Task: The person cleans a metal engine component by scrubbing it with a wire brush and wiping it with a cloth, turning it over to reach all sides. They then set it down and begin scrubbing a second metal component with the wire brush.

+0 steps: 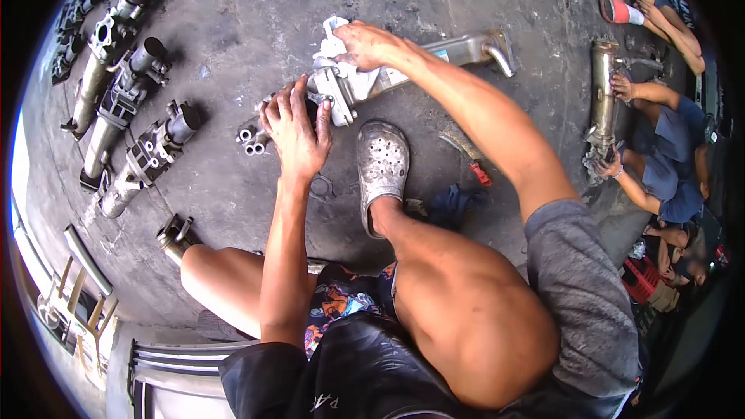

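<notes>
A silver EGR cooler (pixel 466 48) lies on the dark floor in front of me, with a bent pipe at its right end and a bolted flange (pixel 339 97) toward its left. My left hand (pixel 297 130) is over the valve end of it, fingers curved across the metal and thumb beside the flange. Much of that end is hidden, but several round pipe openings (pixel 252 141) show beside the fingers. My right hand (pixel 369 45) is closed around a crumpled white rag (pixel 332 45), against the cooler near the flange. Its fingertips are partly hidden.
Several similar metal coolers (pixel 116 112) lie at the left. A wire brush (pixel 462 143) with a red end lies right of my shoe (pixel 384 159), near a dark blue cloth (pixel 454 203). At right, another person's hands (pixel 621 87) touch an upright-looking metal cooler (pixel 604 93).
</notes>
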A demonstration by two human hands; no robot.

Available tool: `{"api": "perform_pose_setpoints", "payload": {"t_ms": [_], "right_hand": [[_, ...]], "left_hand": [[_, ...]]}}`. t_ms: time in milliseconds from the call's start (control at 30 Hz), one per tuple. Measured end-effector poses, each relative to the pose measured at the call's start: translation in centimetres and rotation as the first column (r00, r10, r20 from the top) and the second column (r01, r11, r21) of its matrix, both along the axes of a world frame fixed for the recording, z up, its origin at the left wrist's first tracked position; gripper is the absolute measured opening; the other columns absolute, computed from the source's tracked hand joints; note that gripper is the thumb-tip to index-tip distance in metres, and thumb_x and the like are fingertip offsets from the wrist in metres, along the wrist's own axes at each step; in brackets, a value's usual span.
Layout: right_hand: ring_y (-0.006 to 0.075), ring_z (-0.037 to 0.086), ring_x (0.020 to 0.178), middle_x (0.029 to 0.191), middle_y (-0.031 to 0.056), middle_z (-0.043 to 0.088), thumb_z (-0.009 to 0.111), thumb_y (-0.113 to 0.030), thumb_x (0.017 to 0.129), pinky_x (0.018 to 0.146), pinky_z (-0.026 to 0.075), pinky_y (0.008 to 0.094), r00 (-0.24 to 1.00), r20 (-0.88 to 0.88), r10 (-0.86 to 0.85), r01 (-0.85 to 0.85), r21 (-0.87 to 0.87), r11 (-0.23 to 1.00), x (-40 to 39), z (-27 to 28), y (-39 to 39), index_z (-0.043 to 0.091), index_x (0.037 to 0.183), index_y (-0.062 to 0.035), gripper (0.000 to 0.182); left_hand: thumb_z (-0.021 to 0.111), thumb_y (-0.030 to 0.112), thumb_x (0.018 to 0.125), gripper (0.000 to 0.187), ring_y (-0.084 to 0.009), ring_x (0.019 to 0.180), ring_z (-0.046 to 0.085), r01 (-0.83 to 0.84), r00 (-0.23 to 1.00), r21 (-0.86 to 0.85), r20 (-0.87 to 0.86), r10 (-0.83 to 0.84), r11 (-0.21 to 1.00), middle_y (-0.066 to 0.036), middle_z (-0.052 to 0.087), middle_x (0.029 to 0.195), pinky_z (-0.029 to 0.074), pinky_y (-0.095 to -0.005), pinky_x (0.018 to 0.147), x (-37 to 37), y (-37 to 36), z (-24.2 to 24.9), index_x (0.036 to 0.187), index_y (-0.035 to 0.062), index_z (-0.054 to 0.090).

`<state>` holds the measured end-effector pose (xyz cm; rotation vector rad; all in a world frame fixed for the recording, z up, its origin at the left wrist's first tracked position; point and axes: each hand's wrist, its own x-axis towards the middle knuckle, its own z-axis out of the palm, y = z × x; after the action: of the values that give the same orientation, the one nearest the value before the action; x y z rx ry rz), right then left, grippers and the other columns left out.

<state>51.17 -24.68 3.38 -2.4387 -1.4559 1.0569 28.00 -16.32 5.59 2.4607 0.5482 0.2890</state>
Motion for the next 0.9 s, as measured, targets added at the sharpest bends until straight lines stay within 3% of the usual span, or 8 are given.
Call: {"api": "perform_pose_setpoints", "payload": {"t_ms": [200,400,533,600,700,800,833,900], "right_hand": [[0.0366,0.072,0.076,0.081,0.024,0.069,0.075,-0.027,0.089,0.072,0.06,0.0475,0.992,0.086,0.095,-0.107,0.156,0.982,1.6,4.0,-0.1,0.066,0.096,0.0054,0.034],[0.0344,0.044,0.138,0.136,0.0242,0.055,0.074,-0.009,0.076,0.114,0.039,0.052,0.894,0.271,-0.356,0.16,0.549,0.821,-10.4,2.8,-5.7,0.057,0.137,0.0014,0.064],[0.0326,0.044,0.141,0.151,0.01,0.052,0.08,-0.011,0.069,0.12,0.035,0.0476,0.94,0.321,-0.115,-0.053,0.469,0.882,-12.1,3.0,-10.4,0.052,0.149,-0.011,0.085],[0.0327,0.051,0.134,0.143,0.0108,0.058,0.078,-0.013,0.073,0.116,0.039,0.0469,0.936,0.351,-0.028,-0.155,0.485,0.861,-9.9,3.5,-10.3,0.057,0.143,-0.0098,0.074],[0.0341,0.055,0.124,0.129,0.016,0.063,0.073,-0.02,0.082,0.107,0.044,0.0486,0.881,0.253,-0.4,0.164,0.63,0.759,-8.6,2.8,-7.1,0.066,0.125,-0.0071,0.044],[0.0355,0.052,0.129,0.131,0.0167,0.06,0.073,-0.016,0.085,0.114,0.044,0.0472,0.865,0.493,-0.091,-0.151,0.43,0.89,-9.6,1.8,-11.4,0.063,0.13,-0.0042,0.047],[0.0364,0.051,0.131,0.135,0.0169,0.057,0.073,-0.015,0.085,0.116,0.043,0.0463,0.941,0.164,-0.297,0.184,0.49,0.852,-8.1,1.7,-13.0,0.061,0.133,-0.0044,0.05],[0.0353,0.05,0.134,0.144,0.0169,0.05,0.068,-0.011,0.091,0.117,0.043,0.044,0.907,0.323,-0.27,0.114,0.43,0.896,-3.5,0.8,-17.8,0.055,0.139,-0.0062,0.05]], "left_hand": [[0.063,0.035,0.099,0.056,-0.0385,0.125,0.048,-0.005,1.0,0.006,0.016,0.004,1.0,-0.018,0.056,0.134,0.025,-0.055,0.114,-0.1,0.0,-0.4,0.146,0.0091,0.049],[0.063,0.034,0.099,0.056,-0.0392,0.125,0.048,-0.018,0.999,-0.002,0.036,0.018,1.0,-0.018,0.056,0.134,0.025,-0.0562,0.114,-0.2,-0.1,-0.4,0.147,0.0093,0.049],[0.062,0.033,0.099,0.056,-0.0395,0.125,0.049,-0.013,0.999,0.0,0.042,0.012,1.0,-0.019,0.056,0.134,0.027,-0.0558,0.114,-0.7,-0.3,-0.2,0.147,0.0087,0.048],[0.062,0.033,0.098,0.057,-0.0398,0.125,0.05,-0.002,0.997,0.014,0.08,0.001,1.0,-0.02,0.057,0.135,0.027,-0.0555,0.114,-0.3,0.0,-0.6,0.147,0.0083,0.048],[0.06,0.037,0.1,0.055,-0.0397,0.125,0.051,-0.013,0.998,0.029,0.068,0.011,0.999,-0.02,0.058,0.135,0.028,-0.0542,0.113,-0.3,0.4,-0.8,0.146,0.0072,0.05],[0.06,0.04,0.1,0.056,-0.0383,0.128,0.05,0.001,0.998,-0.008,0.055,0.0,1.0,-0.017,0.056,0.138,0.024,-0.0568,0.116,-0.1,0.2,-0.8,0.146,0.0093,0.05],[0.06,0.039,0.1,0.055,-0.0385,0.128,0.05,-0.001,0.998,-0.006,0.064,0.001,1.0,-0.017,0.057,0.138,0.025,-0.0566,0.116,0.1,0.3,-0.9,0.146,0.0093,0.051],[0.061,0.039,0.1,0.055,-0.0388,0.128,0.05,-0.018,0.998,-0.012,0.068,0.019,1.0,-0.017,0.057,0.138,0.025,-0.0562,0.116,-0.2,-0.1,-0.9,0.146,0.0093,0.051]]}}
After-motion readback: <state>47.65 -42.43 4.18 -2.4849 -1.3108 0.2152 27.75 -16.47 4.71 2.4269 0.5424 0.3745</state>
